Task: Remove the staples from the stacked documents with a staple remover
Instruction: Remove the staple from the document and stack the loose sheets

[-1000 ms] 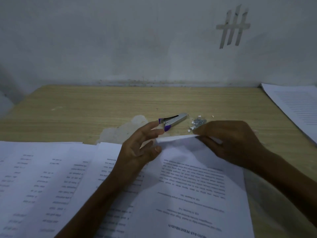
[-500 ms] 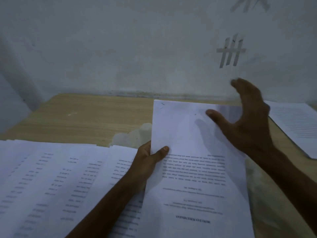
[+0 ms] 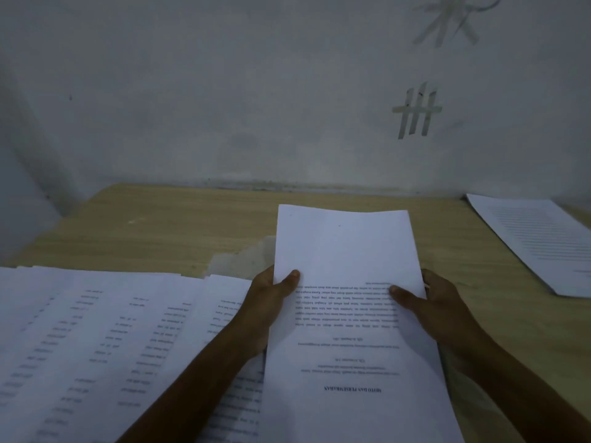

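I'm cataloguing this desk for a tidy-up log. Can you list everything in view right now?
held document: one, white with upside-down print, raised at centre above the table
spread sheets: several overlapping, white with printed lists, lying at near left
paper stack: one, white with printed lines, at the table's far right edge
pale patch: one, whitish, on the tabletop just left of the held document
table: one, light wood grain, against the wall
wall: one, grey, behind the table
tape marks: two clusters, pale strips, upper right of the wall
left hand: one, pinches the held document's left edge, thumb on top
right hand: one, pinches its right edge, thumb on top
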`<state>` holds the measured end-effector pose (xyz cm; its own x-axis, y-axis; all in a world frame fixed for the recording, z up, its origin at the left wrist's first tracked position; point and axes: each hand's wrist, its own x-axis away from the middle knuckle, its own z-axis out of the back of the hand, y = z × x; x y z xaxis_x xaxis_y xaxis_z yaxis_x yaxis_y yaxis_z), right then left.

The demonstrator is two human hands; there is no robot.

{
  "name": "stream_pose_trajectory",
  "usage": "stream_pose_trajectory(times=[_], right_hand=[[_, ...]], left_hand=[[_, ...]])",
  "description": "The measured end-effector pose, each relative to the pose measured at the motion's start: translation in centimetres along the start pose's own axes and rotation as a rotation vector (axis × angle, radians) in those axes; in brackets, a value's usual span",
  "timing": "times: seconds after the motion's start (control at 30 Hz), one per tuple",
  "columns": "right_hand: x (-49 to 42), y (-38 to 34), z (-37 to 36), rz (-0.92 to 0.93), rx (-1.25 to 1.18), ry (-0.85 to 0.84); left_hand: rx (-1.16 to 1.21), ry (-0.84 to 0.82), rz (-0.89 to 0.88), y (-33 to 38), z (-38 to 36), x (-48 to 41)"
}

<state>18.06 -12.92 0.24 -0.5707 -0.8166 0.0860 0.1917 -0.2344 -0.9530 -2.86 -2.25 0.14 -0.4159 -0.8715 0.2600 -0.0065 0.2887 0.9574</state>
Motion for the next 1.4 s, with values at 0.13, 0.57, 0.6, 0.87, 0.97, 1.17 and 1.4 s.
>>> stream_pose_trajectory(times=[0.13, 0.57, 0.6, 0.87, 0.97, 1.17, 1.4], right_hand=[[-0.4, 0.8, -0.4, -0.038, -0.03, 0.023], [-2.7, -0.7, 5.6, 0.03, -0.008, 0.108], [-3.3, -0.9, 6.6, 0.022, -0.006, 0.119], [-8.5, -0.9, 17.7, 0.088, 0.269, 0.265], [-9.9, -0.4, 21.8, 0.092, 0.406, 0.253], [-13.3, 2.1, 29.9, -0.007, 0.562, 0.273], [-16.9, 5.5, 35.9, -0.08, 0.661, 0.302]], left_hand=[[-0.005, 0.05, 0.005, -0.1, -0.2, 0.0], [-0.2, -0.184, 0.005, 3.6, -4.4, -1.2], [-0.207, -0.202, 0.009, 4.1, -5.4, -1.6], [-0.2, -0.248, 0.036, 5.1, -17.2, -6.2], [-0.207, -0.274, 0.072, 4.5, -21.8, -7.5], [-0.264, -0.354, 0.142, 3.0, -31.2, -11.0], [-0.315, -0.36, 0.118, 1.3, -37.0, -14.7]])
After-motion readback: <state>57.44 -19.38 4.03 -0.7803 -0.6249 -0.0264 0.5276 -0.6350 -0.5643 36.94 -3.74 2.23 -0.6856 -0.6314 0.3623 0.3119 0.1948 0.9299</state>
